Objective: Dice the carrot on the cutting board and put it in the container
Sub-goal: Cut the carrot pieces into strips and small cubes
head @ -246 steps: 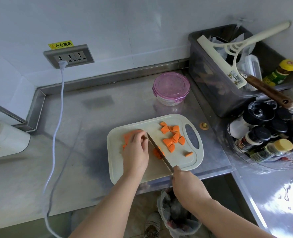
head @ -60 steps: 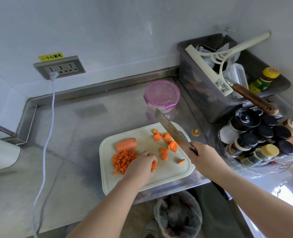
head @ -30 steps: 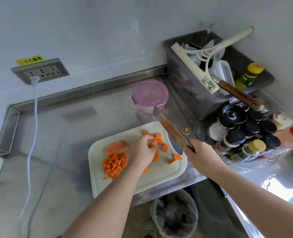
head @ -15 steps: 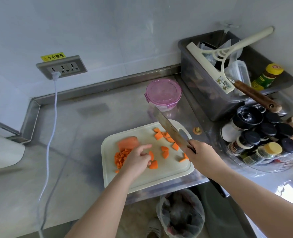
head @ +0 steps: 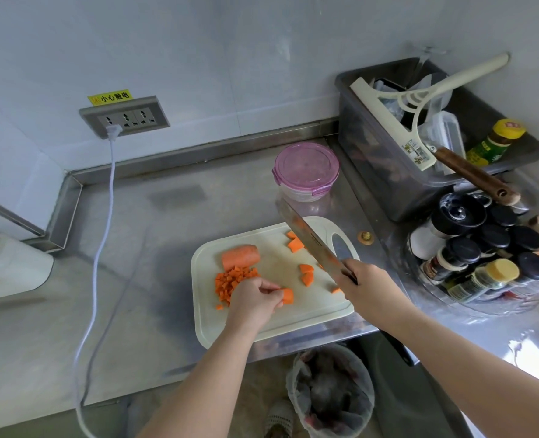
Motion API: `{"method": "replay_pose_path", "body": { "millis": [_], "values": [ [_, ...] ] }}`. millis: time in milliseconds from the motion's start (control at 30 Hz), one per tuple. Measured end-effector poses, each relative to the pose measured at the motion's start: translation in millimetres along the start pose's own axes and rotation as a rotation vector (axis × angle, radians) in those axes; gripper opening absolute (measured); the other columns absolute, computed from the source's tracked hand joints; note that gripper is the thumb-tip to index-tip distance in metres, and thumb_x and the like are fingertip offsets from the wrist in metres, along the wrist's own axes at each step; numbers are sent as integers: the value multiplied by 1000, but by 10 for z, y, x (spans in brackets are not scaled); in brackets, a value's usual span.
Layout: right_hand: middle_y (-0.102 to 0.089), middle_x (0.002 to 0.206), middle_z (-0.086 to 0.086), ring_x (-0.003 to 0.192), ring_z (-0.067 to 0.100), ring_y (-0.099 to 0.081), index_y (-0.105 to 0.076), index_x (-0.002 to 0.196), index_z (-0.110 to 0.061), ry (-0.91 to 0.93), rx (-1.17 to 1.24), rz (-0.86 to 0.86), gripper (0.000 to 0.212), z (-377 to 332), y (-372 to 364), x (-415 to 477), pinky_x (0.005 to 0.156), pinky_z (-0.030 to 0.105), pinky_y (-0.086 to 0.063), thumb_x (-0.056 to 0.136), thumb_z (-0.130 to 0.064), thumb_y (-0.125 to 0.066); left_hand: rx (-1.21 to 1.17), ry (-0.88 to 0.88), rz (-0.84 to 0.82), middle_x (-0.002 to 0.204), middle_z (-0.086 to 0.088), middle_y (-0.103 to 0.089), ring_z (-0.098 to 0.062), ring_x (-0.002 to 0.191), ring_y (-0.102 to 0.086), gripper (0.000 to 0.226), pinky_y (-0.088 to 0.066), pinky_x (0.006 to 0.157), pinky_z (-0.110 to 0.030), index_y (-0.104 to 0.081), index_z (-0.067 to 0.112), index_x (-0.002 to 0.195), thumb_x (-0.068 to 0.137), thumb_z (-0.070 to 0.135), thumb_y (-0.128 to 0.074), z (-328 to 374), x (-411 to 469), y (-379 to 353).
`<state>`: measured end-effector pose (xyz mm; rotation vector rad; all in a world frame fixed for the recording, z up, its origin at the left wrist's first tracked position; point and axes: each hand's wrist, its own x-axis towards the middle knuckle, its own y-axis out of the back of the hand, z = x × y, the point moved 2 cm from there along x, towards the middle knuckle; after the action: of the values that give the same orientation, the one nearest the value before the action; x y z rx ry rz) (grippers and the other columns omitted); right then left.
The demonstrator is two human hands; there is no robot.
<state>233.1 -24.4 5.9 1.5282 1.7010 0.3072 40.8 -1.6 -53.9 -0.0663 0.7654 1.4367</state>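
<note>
Orange chunk (head: 287, 295) sits pinched in our left hand (head: 254, 300) on the board (head: 306, 314); our right hand (head: 369, 287) grips the knife (head: 309, 240) above the board's right side. If the chunk rolls, we may cut that hand.

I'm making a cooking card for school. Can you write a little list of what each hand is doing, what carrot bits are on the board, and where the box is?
left hand: pinches a carrot chunk on the cutting board
right hand: grips the knife, blade lifted and pointing toward the container
diced pile: small cubes beside the left hand
carrot stub: uncut, just behind the pile
bigger chunks: loose on the board's right half
container: behind the board, pink lid on
</note>
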Motion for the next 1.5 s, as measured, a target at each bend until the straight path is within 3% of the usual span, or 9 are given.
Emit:
{"method": "replay_pose_path", "body": {
  "millis": [267,467,600,733,933,1033,1167,1333,1500],
  "values": [
    [-52,69,-9,54,7,-48,-53,98,-19,13,-15,1,13,-24,24,-31,40,9,-33,102,-24,-42,361,-141,103,87,12,-62,-8,89,-60,11,-40,70,-15,-65,20,96,88,26,-65,60,-78,12],
    [-54,66,-2,53,12,-45,-59,97,-15,-15,-18,3,19,9,-14,-27,47,20,-34,101,-22,-42,661,-307,1,125,4,-48,-15,115,-51,43,-45,93,-26,-52,21,128,88,32,-62,54,-86,-71],
    [-48,59,-2,47,11,-39,-58,89,-12,-3,-45,-17,22,31,-78,-78,42,15,-28,100,-21,-42,767,-363,27,124,3,-49,-16,114,-52,33,-44,88,-26,-55,22,125,93,28,-55,84,-74,-140],
    [-41,58,-6,47,8,-37,-36,66,-26,-3,-111,-53,35,42,-183,-156,41,15,-31,100,-19,-40,781,-375,61,121,2,-52,-16,108,-56,31,-47,81,-26,-57,21,123,93,28,-54,86,-45,-169],
    [-43,65,-8,55,5,-40,-34,70,-28,-25,-157,-110,33,57,-372,-150,46,18,-32,102,-21,-38,729,-335,138,117,0,-55,-19,104,-57,27,-45,76,-27,-60,17,115,90,26,-58,122,42,-186],
    [-45,69,-10,58,3,-44,-49,92,-18,-37,-150,-94,17,59,-441,-108,47,17,-34,103,-23,-37,640,-298,181,118,0,-56,-19,104,-58,27,-48,81,-29,-63,16,112,87,24,-62,136,87,-174],
    [-55,85,-4,65,3,-50,-55,118,-15,-45,-143,-120,27,66,-529,-80,50,14,-35,104,-26,-36,596,-293,191,115,0,-58,-18,101,-59,28,-51,83,-29,-63,16,114,86,19,-63,114,72,-161],
    [-62,100,-2,80,10,-61,-54,124,-19,-35,-155,-142,28,78,-593,-108,67,18,-52,104,-28,-37,609,-286,214,109,0,-61,-18,99,-60,21,-51,81,-28,-60,16,109,88,16,-61,115,59,-151],
    [-61,100,-4,83,11,-63,-53,126,-20,-5,-191,-140,28,84,-602,-96,74,19,-55,104,-28,-38,597,-255,240,113,-1,-61,-20,104,-61,26,-51,85,-31,-56,15,114,89,17,-60,175,31,-189]
  ]
}}
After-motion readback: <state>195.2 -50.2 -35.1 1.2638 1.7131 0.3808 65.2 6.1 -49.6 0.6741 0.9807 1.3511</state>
